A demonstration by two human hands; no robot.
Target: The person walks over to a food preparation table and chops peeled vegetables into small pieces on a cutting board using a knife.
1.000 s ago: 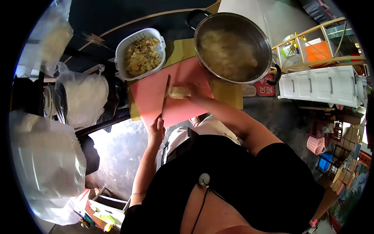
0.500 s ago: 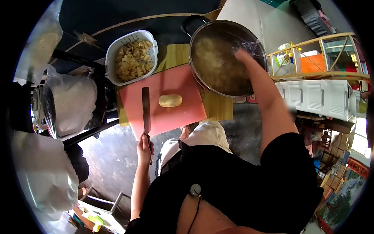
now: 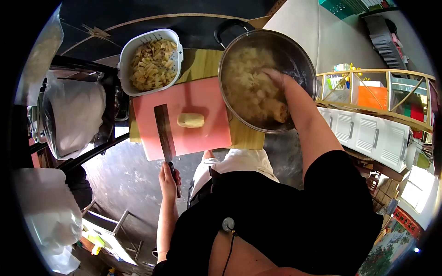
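Head view | left hand grips cleaver flat on board | right hand reaches into pot, grip unclear

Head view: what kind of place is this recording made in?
Probably an informal food-prep spot, perhaps a small eatery's work area. A knife lies on a red cutting board, beside a big metal pot and a white basket of cut pieces.

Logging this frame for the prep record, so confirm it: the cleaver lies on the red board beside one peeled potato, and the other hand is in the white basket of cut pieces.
One detail is wrong. The head view shows that hand inside the steel pot, not the white basket. The rest stands: the cleaver lies on the red board beside one peeled potato.
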